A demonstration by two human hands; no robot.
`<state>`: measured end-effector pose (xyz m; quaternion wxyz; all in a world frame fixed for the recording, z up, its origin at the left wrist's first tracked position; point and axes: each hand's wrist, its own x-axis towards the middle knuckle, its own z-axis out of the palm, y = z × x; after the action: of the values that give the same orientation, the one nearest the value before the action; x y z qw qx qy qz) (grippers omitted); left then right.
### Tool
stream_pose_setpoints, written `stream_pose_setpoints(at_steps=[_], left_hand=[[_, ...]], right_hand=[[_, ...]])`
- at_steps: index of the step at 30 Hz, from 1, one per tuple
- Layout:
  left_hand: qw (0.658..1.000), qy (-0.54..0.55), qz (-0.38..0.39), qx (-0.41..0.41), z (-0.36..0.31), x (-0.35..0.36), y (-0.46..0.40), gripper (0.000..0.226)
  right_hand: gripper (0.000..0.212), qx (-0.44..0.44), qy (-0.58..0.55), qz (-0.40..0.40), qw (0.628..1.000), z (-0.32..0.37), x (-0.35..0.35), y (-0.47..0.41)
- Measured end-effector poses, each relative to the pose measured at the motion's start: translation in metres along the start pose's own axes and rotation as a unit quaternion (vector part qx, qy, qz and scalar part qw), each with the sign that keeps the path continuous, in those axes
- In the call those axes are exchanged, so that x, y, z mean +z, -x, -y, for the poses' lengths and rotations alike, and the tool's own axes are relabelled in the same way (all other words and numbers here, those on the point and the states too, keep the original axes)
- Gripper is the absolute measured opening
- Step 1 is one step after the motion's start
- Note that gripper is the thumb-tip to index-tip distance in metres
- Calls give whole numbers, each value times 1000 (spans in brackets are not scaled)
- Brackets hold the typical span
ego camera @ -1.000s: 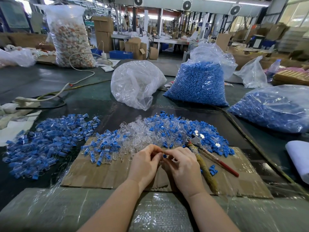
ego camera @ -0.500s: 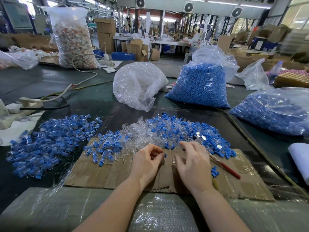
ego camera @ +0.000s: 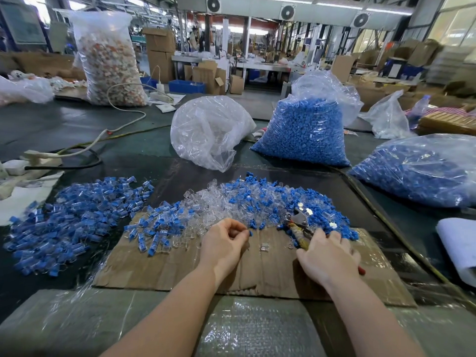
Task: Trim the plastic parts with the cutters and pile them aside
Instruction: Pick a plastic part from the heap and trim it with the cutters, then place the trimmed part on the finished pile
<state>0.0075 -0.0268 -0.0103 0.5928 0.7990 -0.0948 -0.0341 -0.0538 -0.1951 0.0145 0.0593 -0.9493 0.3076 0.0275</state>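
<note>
A heap of loose clear and blue plastic parts lies along the far edge of a cardboard sheet. My left hand pinches one small blue part between thumb and fingertips just above the cardboard. A single clear part lies on the cardboard between my hands. My right hand is down on the cutters, fingers curled over the handles. Its metal jaws point away into the heap, and a red handle tip shows past my wrist. A second pile of blue-and-clear parts sits to the left.
Two bags of blue parts and a crumpled clear bag stand behind the heap. Cables and a power strip lie at the left. A white roll is at the right edge. Bubble wrap covers the near table edge.
My right hand left my left hand, moved right and came down on the cutters' handles. A clear part now lies on the cardboard. My left hand stayed, still pinching the blue part.
</note>
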Motion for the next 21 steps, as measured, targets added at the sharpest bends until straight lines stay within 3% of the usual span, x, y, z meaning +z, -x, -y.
stream_pose_setpoints(at_steps=[5,8,11,14,21], left_hand=[[999,46,6,-27,-7,-1,-1,8],[990,127,7,-53,-14,-3,-4,7],[988,142,-1,-65,-19,-6,-10,2],[984,161,-15,-73,-21,-10,-16,5],[982,162,-44,-83,-13,-14,-21,5]], right_hand=[[34,-48,28,-86,995,5,-5,9],[29,-119,-38,-89,988,12,-13,13],[20,-186,-201,9,962,22,-25,22],[10,-198,-323,133,916,29,-33,31],[18,-163,-345,224,897,34,-34,38]])
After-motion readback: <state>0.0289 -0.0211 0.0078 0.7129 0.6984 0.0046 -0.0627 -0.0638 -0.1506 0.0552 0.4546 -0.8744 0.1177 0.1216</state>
